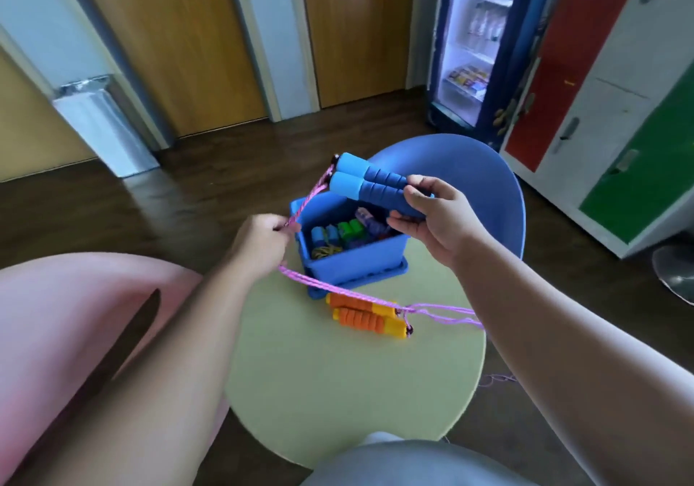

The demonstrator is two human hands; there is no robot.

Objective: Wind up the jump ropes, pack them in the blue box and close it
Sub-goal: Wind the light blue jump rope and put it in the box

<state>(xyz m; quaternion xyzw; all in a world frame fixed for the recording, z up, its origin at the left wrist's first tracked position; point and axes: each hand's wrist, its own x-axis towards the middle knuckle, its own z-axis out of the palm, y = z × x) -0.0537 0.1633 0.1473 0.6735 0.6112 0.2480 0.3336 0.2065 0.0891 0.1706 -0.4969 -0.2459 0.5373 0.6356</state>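
My right hand (432,215) holds two blue foam jump-rope handles (370,183) side by side above the open blue box (356,256). Their pink rope (308,198) runs down to my left hand (263,241), which pinches it left of the box. From there the rope trails right across the round pale-green table (338,373) and off its edge. A second pair of handles, orange and yellow (366,316), lies on the table in front of the box. Inside the box are several wound ropes with blue, green and purple handles (340,232). The box stands on a flat blue lid (360,279).
A blue chair (469,162) stands behind the table and a pink chair (56,316) to the left. A drinks fridge (477,42) and coloured lockers (608,110) line the right wall. Wooden doors are at the back. The floor is dark wood.
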